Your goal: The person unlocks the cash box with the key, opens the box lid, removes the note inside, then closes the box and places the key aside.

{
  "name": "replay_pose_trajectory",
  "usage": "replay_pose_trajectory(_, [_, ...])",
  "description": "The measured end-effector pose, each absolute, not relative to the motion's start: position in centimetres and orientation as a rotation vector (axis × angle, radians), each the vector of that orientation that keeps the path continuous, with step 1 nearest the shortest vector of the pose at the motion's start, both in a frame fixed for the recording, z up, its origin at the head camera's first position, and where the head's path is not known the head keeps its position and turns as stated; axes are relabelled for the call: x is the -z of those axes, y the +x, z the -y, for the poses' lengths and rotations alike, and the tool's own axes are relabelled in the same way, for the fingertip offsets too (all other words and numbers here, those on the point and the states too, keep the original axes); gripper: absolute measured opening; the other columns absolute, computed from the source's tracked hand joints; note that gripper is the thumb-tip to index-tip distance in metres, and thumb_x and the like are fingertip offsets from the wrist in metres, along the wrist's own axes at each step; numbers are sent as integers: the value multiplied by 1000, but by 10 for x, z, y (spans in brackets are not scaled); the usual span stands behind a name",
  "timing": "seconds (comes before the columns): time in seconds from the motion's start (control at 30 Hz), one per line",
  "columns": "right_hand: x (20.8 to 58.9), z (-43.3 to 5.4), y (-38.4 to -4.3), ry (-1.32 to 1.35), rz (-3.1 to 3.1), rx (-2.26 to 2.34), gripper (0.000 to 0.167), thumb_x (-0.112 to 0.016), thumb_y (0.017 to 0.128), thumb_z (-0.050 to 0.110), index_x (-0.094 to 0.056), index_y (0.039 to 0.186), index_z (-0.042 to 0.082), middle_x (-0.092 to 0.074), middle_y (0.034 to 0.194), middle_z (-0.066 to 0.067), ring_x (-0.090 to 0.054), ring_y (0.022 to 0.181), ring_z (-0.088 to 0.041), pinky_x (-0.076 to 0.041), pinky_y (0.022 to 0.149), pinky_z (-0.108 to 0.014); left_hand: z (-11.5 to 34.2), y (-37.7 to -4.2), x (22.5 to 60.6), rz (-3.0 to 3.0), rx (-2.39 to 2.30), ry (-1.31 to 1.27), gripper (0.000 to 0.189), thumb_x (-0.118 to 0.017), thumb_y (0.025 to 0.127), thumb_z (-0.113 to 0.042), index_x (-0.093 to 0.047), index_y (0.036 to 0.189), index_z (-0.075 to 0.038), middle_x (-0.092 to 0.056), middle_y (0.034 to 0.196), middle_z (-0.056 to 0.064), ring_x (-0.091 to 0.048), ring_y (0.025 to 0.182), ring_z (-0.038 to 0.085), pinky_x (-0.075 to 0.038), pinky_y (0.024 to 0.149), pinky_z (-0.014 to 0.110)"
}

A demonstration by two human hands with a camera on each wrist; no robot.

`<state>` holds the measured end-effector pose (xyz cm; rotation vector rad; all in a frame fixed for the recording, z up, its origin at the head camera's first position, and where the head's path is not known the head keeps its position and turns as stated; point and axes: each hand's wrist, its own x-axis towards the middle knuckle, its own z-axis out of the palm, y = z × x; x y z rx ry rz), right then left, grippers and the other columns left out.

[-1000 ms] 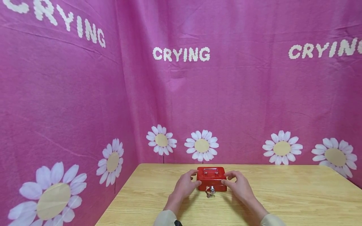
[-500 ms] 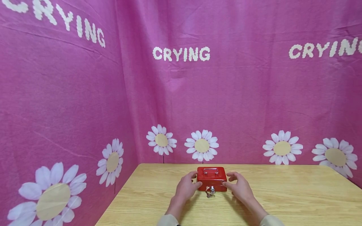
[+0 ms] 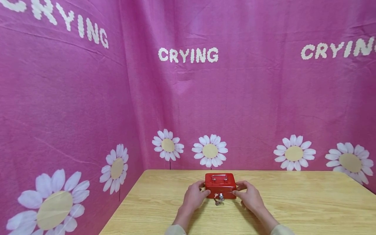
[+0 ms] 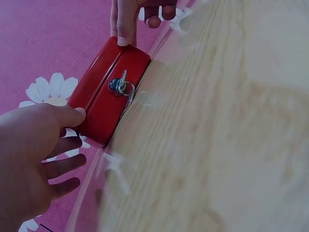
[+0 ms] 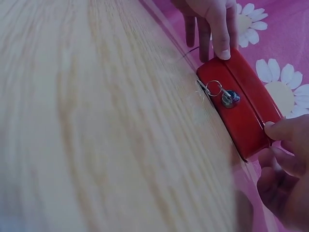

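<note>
A small red cash box (image 3: 220,186) with a lid handle (image 3: 219,178) stands on the wooden table, its lid down. A key (image 4: 123,77) sits in its round front lock (image 5: 230,99), and a ring with another key hangs from it. My left hand (image 3: 194,196) grips the box's left end, thumb on the front corner, index finger round the side; its other fingers are spread loosely. At the right end, my right hand (image 3: 249,197) holds the box likewise, thumb on the front corner and fingers bent at the side. The back of the box is hidden.
The light wood table (image 3: 293,202) reaches back to a pink cloth backdrop (image 3: 246,98) printed with white daisies and lettering. A second cloth wall (image 3: 70,130) runs along the table's left side.
Both hands have shifted slightly at the box ends, and the fingers have come lower and closer to its sides. The box stays in about the same place, its lid still down.
</note>
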<state>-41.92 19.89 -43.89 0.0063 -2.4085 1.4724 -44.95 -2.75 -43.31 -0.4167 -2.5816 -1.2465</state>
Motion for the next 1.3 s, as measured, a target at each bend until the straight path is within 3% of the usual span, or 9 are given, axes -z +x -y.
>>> replay_pose_trajectory(0.77, [440,-198,-419,12,2401,-1459,42,-71,84,8,-61,123,-3,-67,102,-12,-52,43,-15,-44,38,-28,28,-450,437,2581,1353,-447,52,-73,88,-16,-58,136,-5,-69,123,11,-65,110,29,-51,96,49])
replay_pose_trajectory(1.3, [436,-195,-419,-37,2386,-1447,40,-72,85,13,-62,120,-3,-65,97,-10,-52,45,-15,-45,39,-29,24,-450,434,2523,1309,-427,45,-72,88,-18,-64,130,-5,-73,115,8,-65,106,27,-51,93,48])
